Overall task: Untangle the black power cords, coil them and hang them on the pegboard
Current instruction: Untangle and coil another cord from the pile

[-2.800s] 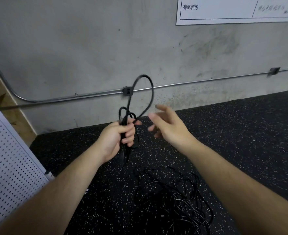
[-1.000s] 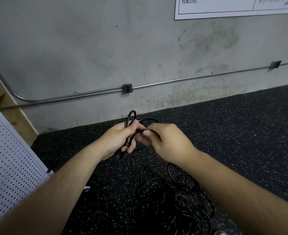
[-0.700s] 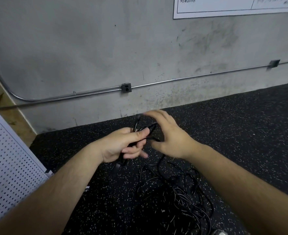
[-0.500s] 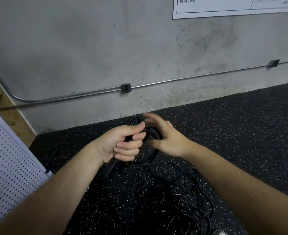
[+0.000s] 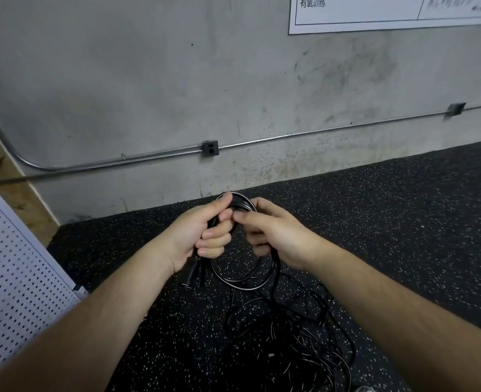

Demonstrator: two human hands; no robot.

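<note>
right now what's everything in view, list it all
wall: one, grey concrete, background
floor: one, black speckled, below the wall
coiled cord: one, black, held up at centre
cord tangle: count unclear, black, on floor, bottom centre
pegboard: one, white, left edge
conduit: one, grey metal, along the wall
outlet box: one, grey, mid-conduit
junction box: one, grey, on conduit, right
sign: one, white, wall top right
left hand: one, grips the coiled cord
right hand: one, holds its right side

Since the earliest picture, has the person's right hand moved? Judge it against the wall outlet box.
Yes. The right hand has dropped lower below the outlet box and closed in onto the cord coil, beside the left hand.
</note>
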